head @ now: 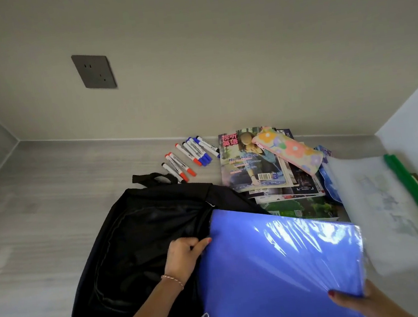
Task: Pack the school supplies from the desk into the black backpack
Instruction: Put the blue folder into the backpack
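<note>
The black backpack (pixel 139 246) lies on the grey desk (pixel 37 205), its top handle pointing at the wall. My left hand (pixel 184 256) grips the edge of the backpack's opening. My right hand (pixel 357 300) holds the near right corner of a blue plastic folder (pixel 282 268), whose far left corner sits at the opening beside my left hand. Several red and blue markers (pixel 189 158) lie beyond the backpack. A stack of magazines (pixel 256 165) sits to the right, with a floral pencil case (pixel 288 148) on top.
A clear plastic document folder with a green spine (pixel 382 203) lies at the right edge of the desk. A blue plastic pouch (pixel 330 183) is tucked between it and the magazines. Walls enclose the desk at the back and both sides; a grey socket plate (pixel 94 71) is on the back wall.
</note>
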